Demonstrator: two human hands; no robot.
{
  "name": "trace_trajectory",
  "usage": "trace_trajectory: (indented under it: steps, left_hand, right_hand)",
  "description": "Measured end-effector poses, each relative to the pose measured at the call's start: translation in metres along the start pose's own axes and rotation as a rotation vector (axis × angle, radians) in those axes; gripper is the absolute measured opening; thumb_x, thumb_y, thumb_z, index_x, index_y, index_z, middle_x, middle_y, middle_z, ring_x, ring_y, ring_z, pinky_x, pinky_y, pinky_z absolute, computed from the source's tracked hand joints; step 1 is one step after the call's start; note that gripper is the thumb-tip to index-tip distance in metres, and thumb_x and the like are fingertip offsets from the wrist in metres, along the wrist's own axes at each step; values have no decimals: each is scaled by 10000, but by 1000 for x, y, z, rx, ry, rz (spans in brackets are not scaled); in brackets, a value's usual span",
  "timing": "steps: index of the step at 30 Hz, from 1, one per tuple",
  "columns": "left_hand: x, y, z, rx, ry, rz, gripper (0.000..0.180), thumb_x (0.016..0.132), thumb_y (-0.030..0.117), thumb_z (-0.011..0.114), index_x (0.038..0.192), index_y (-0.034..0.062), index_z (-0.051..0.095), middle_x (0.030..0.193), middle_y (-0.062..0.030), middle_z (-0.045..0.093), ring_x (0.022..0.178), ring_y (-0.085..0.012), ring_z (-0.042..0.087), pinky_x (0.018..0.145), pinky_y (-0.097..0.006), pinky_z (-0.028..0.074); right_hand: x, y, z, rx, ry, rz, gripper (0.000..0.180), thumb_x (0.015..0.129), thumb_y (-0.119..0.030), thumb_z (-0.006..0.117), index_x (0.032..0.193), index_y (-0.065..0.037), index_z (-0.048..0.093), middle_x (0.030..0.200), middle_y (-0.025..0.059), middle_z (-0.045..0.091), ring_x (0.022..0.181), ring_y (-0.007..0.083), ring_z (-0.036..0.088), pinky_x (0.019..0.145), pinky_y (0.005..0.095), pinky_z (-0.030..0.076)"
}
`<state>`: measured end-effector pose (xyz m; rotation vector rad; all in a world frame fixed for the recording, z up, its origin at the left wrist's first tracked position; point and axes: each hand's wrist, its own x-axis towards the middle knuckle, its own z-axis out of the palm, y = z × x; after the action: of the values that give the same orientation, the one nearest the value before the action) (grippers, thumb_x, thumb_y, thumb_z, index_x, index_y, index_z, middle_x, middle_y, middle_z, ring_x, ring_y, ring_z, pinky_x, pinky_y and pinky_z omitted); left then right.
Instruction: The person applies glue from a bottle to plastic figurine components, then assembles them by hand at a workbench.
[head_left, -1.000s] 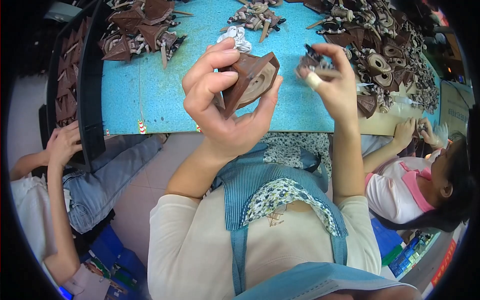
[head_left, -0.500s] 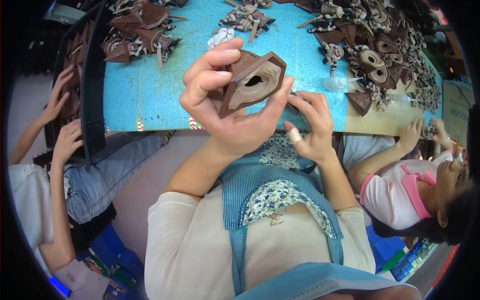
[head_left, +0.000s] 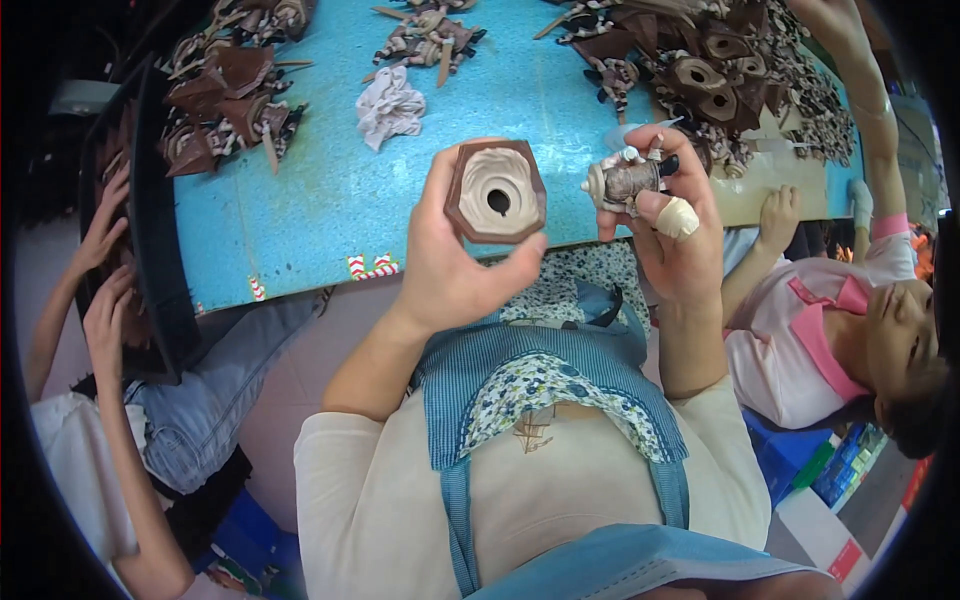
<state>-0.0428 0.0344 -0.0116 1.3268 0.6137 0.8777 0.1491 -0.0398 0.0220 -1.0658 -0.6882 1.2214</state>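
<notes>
My left hand (head_left: 450, 265) grips a brown, many-sided base piece (head_left: 505, 172) above the front edge of the blue table. The piece's cream-coloured hollow faces me, with a dark hole at its middle. To the right, apart from it, my right hand (head_left: 685, 245) holds a small figurine (head_left: 632, 180) lying sideways between thumb and fingers. The figurine has a grey-brown barrel-like body, whitish ends and a black part. A pale wrap (head_left: 678, 218) covers the tip of my right thumb.
A crumpled white tissue (head_left: 390, 107) lies on the blue tabletop (head_left: 320, 200). Brown pieces and figurines are heaped at the far left (head_left: 235, 100), far middle (head_left: 430, 40) and right (head_left: 690, 75). Co-workers sit at both sides; a black crate (head_left: 165, 230) stands at the left.
The base in my left hand has tipped so its hollow faces me more squarely. My right hand has moved right and up, now showing a figurine. The right co-worker has raised an arm.
</notes>
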Motion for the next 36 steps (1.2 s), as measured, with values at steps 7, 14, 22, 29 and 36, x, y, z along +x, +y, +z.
trace_trajectory:
  steps: [7, 14, 22, 29, 36]
  left_hand:
    - [3, -9, 26, 175, 60, 137, 611, 681, 124, 832, 1156, 17, 464, 995, -111, 646, 897, -194, 665, 765, -308, 530]
    - [3, -13, 34, 350, 148, 319, 651, 633, 138, 873, 1139, 26, 479, 984, -135, 654, 829, -285, 675, 699, -352, 544]
    - [9, -12, 29, 499, 129, 484, 592, 608, 117, 862, 1082, 26, 519, 920, -112, 639, 756, -270, 659, 629, -336, 530]
    - [16, -12, 30, 543, 42, 568, 543, 596, 61, 811, 1050, 18, 517, 853, -114, 616, 710, -285, 639, 588, -342, 509]
    - [23, -8, 24, 560, -70, 625, 509, 585, 69, 804, 1021, 38, 542, 842, -93, 625, 707, -286, 643, 591, -345, 508]
  right_hand:
    - [-11, -10, 34, -310, 96, -75, 435, 813, -6, 547, 1227, -29, 416, 1027, 46, 501, 869, 109, 514, 730, 237, 438]
    - [-14, -4, 42, -879, -31, -503, 393, 771, 45, 541, 1156, -2, 484, 928, 126, 514, 741, 225, 558, 678, 336, 475]
    - [-21, -14, 39, -987, -197, -426, 212, 732, 45, 537, 937, -8, 531, 798, 133, 482, 655, 279, 504, 571, 374, 429]
    - [-24, -10, 35, -949, -185, -424, 198, 724, 66, 509, 914, 14, 532, 770, 119, 458, 638, 231, 466, 575, 348, 389]
    - [-26, -16, 37, -1064, -227, -413, 232, 674, -26, 593, 884, -35, 492, 755, 139, 464, 689, 332, 500, 512, 449, 426]
